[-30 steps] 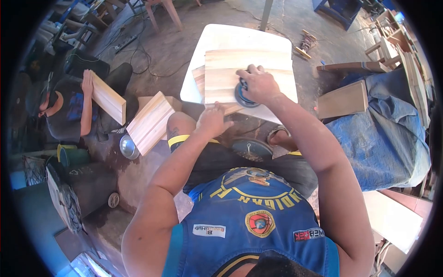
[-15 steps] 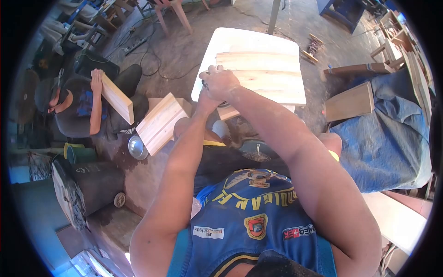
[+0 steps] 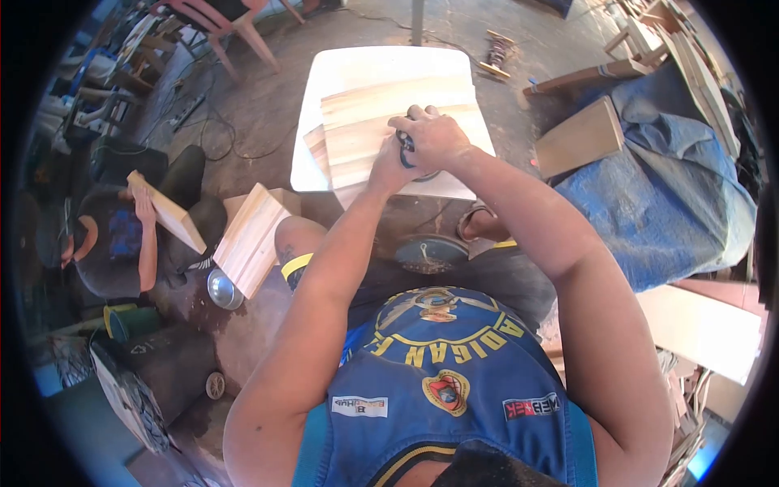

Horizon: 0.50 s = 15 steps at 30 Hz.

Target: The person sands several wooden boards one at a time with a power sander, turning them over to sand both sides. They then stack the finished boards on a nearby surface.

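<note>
"While we leaned over the white table (image 3: 345, 69) in the upper middle of the frame, what did our right hand (image 3: 438, 140) have?"

"It lay over the tool (image 3: 406, 146), its fingers bent down across the top, holding it. We saw only a dark piece and a strip of round base past our hands."

"Where did the tool sit?"

"On the pale board (image 3: 361, 118), near its lower edge, above the centre of the frame."

"And our left hand (image 3: 393, 168)?"

"It reached in from the lower left and met the right hand at the tool's left side. Its fingers were mostly hidden, so we could not tell whether they gripped anything or how wide they stood."

"What lay under our board?"

"A lower board (image 3: 316, 144) stuck out at its left edge."

"Who was near us?"

"At the left of the frame sat a co-worker (image 3: 109, 247), one hand (image 3: 143, 204) on a tilted plank (image 3: 172, 215). Between us stood a striped board (image 3: 253, 243), slanted, with a metal bowl (image 3: 225, 290) just beside its lower end."

"And opposite?"

"At the right of the frame we had a blue tarp (image 3: 649, 211), with a brown panel (image 3: 580, 140) at its upper left."
</note>
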### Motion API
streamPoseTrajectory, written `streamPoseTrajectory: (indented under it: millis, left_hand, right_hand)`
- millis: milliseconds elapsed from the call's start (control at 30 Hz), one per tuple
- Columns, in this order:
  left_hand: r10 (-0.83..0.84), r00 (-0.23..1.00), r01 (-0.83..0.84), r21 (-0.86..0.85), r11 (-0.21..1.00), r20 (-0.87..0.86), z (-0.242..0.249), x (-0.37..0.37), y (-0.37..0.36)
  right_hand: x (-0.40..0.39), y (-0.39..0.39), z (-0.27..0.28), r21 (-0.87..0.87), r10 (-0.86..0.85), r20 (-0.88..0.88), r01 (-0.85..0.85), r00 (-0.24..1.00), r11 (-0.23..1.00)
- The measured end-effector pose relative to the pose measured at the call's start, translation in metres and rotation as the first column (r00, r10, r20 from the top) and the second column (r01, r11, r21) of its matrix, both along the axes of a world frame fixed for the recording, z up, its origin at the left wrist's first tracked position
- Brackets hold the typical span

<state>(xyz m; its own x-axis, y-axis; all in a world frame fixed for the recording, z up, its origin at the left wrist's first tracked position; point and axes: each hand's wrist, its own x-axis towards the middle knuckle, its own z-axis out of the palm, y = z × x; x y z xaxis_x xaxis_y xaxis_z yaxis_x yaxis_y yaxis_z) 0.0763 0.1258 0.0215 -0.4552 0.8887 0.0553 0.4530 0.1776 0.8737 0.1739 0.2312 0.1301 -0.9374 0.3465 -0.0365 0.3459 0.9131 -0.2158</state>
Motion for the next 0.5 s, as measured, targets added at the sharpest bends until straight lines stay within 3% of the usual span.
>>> streamPoseTrajectory:
  millis: [33, 100, 133, 200, 233, 300, 333, 400, 500]
  left_hand:
    - [-0.016, 1.000, 0.016, -0.001, 1.000, 0.008, -0.003, 0.001, 0.004]
    - [-0.175, 0.964, 0.162, -0.079, 0.984, -0.199, -0.011, -0.009, 0.011]
    - [-0.183, 0.964, 0.171, -0.077, 0.982, -0.193, -0.026, -0.017, 0.013]
    - [-0.226, 0.754, 0.087, -0.247, 0.965, -0.617, -0.060, -0.038, 0.008]
    - [-0.233, 0.753, 0.094, -0.251, 0.964, -0.615, -0.058, -0.048, 0.002]
    - [-0.133, 0.757, -0.168, -0.388, 0.906, -0.639, -0.052, -0.067, -0.011]
    - [-0.136, 0.757, -0.166, -0.389, 0.906, -0.639, -0.044, -0.072, -0.016]
    - [-0.004, 0.784, -0.347, -0.444, 0.826, -0.621, -0.030, -0.081, -0.021]
    - [0.043, 0.765, -0.412, -0.437, 0.799, -0.642, -0.030, -0.084, -0.024]
  right_hand:
    - [0.009, 0.008, 0.000, 0.027, -0.010, 0.011, 0.009, 1.000, 1.000]
    - [0.026, 0.024, -0.003, 0.032, -0.044, -0.007, 0.044, 0.999, 0.999]
    - [0.035, 0.032, -0.004, 0.032, -0.066, -0.031, 0.066, 0.997, 0.997]
    - [0.049, 0.047, -0.007, 0.031, -0.090, -0.018, 0.090, 0.996, 0.995]
    - [0.055, 0.054, -0.008, 0.054, -0.105, -0.013, 0.106, 0.994, 0.993]
    - [0.066, 0.066, -0.006, 0.077, -0.137, 0.008, 0.136, 0.991, 0.988]
    - [0.070, 0.072, -0.007, 0.075, -0.139, 0.008, 0.138, 0.990, 0.988]
    - [0.076, 0.085, -0.008, 0.101, -0.166, 0.001, 0.165, 0.986, 0.981]
    - [0.079, 0.104, -0.011, 0.114, -0.194, -0.016, 0.194, 0.981, 0.974]
